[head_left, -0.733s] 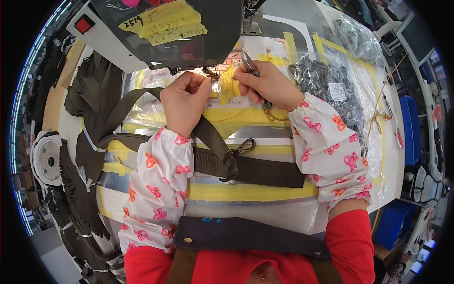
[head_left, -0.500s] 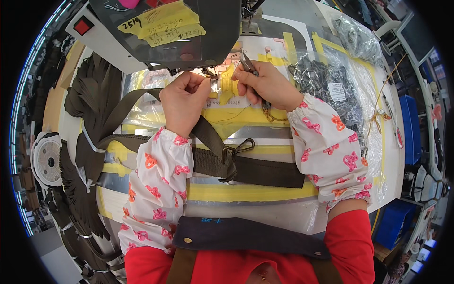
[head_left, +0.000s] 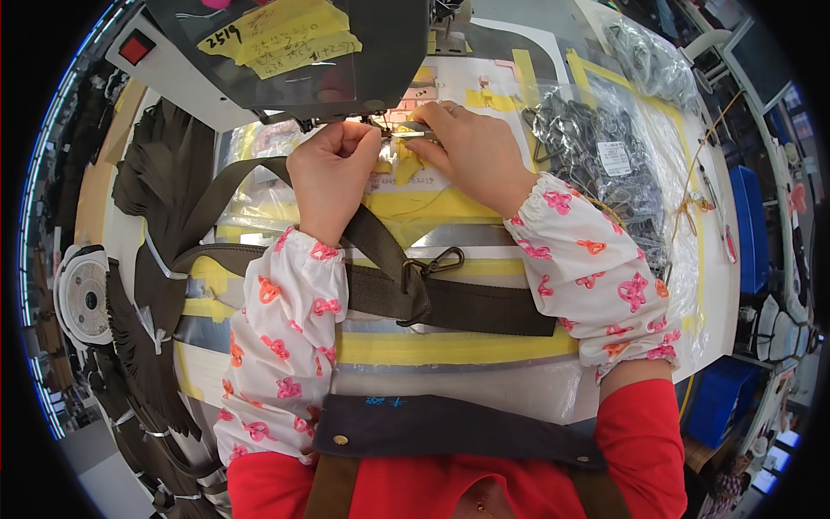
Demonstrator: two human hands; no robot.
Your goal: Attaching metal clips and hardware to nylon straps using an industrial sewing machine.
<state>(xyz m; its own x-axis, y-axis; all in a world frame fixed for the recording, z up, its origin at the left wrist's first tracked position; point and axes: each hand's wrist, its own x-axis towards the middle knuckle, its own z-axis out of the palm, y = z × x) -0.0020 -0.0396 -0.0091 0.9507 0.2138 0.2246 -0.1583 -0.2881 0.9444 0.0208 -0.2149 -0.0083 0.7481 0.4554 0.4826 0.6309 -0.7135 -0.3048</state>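
Note:
Beneath the head of a sewing machine (head_left: 259,78), both hands work close to the needle area. My left hand (head_left: 335,169) is closed in a pinch just left of the needle; what its fingertips hold is too small to make out. My right hand (head_left: 475,151) grips metal thread snips (head_left: 413,132), their blades pointing left toward the left fingertips. Most of the snips is hidden by the hand. A dark olive webbing strap (head_left: 372,238) runs under my left wrist, and a folded length with a metal snap hook (head_left: 443,261) lies nearer me.
Bundled olive straps (head_left: 164,182) hang at the left, by a small white fan (head_left: 84,294). On the right lies a clear bag of dark metal hooks (head_left: 575,143). Yellow tape (head_left: 458,349) crosses the table. Blue bins (head_left: 750,229) stand at the far right.
My right hand has moved left and turned, bringing the snips' blades from pointing up to beside the left fingertips. My left hand stays pinched near the needle. The view has shifted slightly.

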